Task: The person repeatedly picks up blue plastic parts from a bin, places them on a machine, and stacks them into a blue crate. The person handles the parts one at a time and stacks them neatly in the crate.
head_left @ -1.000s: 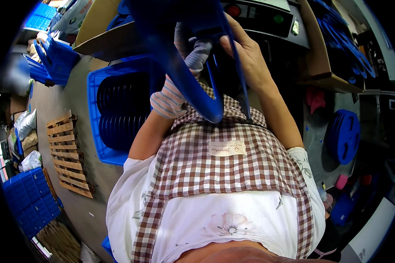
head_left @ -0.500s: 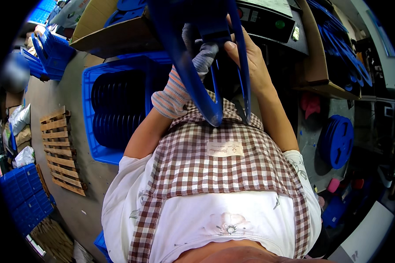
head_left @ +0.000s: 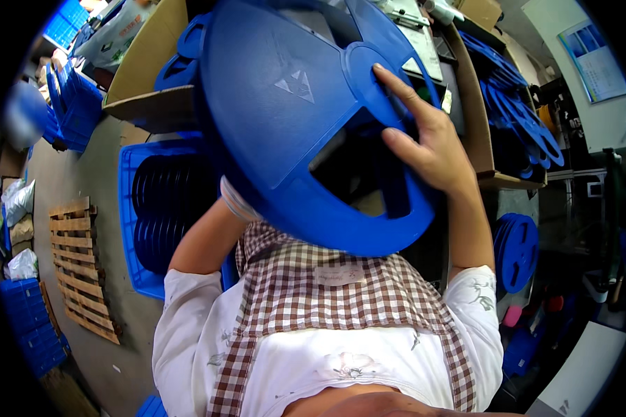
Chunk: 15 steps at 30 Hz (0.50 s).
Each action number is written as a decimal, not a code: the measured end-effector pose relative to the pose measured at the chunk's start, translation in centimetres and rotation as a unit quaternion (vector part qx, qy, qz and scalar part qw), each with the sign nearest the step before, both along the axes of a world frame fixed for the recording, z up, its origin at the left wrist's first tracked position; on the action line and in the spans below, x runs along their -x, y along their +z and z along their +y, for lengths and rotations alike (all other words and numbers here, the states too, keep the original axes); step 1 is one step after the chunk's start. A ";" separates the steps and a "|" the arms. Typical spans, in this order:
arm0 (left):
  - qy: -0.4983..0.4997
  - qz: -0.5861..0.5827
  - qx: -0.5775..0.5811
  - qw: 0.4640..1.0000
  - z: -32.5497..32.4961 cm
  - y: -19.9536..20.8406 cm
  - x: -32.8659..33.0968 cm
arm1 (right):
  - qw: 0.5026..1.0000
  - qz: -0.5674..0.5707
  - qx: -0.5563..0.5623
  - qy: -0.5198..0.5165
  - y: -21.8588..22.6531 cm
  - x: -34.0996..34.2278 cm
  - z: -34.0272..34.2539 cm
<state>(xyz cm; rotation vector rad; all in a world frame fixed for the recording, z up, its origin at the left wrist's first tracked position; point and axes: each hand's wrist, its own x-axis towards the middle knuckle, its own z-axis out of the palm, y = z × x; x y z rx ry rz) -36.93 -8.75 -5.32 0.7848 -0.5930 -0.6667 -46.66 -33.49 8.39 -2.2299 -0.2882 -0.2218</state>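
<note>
A large blue plastic reel [head_left: 285,132] with wedge-shaped cutouts is held up before my chest, its broad face tilted toward me. My right hand [head_left: 431,142] is bare and lies on its right side. Its index finger stretches onto the round hub, and the thumb is spread beside a cutout; the fingers are apart. Behind the reel's left rim goes my left hand, with only the striped glove cuff [head_left: 236,200] showing at the wrist. The reel hides its fingers.
To the left stands a blue crate [head_left: 127,233] of black discs [head_left: 161,240], below a cardboard box [head_left: 153,108] with blue parts. A wooden pallet [head_left: 81,267] lies farther left. At right are a cardboard box [head_left: 487,163] of blue pieces and stacked blue reels [head_left: 518,254].
The reel has turned from edge-on to face me, now covering my left hand. My right hand has shifted right, from the reel's edge onto its face.
</note>
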 end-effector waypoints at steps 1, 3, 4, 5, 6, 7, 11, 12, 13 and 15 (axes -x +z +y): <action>-0.010 -0.020 0.014 1.000 -0.3 1.0 -1.6 | 0.997 -0.065 0.049 -0.014 -0.3 -0.7 -1.5; -0.018 -0.059 0.051 0.997 -0.9 3.2 -5.6 | 0.986 -0.086 0.141 -0.031 1.5 -2.4 -4.1; -0.015 -0.078 0.071 0.994 -1.0 4.5 -7.5 | 0.980 -0.098 0.173 -0.024 2.5 -3.9 -5.3; -0.022 -0.096 0.095 0.991 -1.6 5.6 -9.5 | 0.977 -0.083 0.191 -0.041 3.3 -5.6 -6.6; -0.029 -0.115 0.117 0.986 -2.2 7.0 -11.3 | 0.975 -0.068 0.206 -0.053 3.9 -7.6 -7.9; -0.042 -0.133 0.142 0.980 -3.2 8.2 -13.1 | 0.971 -0.060 0.220 -0.071 4.7 -9.7 -9.4; 0.025 -0.176 0.126 0.976 -5.9 12.0 -15.6 | 0.939 0.008 0.306 -0.155 9.5 -15.0 -9.9; 0.080 -0.275 0.005 0.958 -7.0 12.3 -16.1 | 0.945 0.003 0.288 -0.156 9.3 -16.6 -11.7; 0.146 -0.363 -0.121 0.912 -7.3 12.6 -16.4 | 0.933 0.018 0.312 -0.178 9.2 -17.7 -11.7; 0.188 -0.452 -0.229 0.841 -7.6 12.5 -18.0 | 0.930 0.015 0.332 -0.159 8.9 -19.5 -12.4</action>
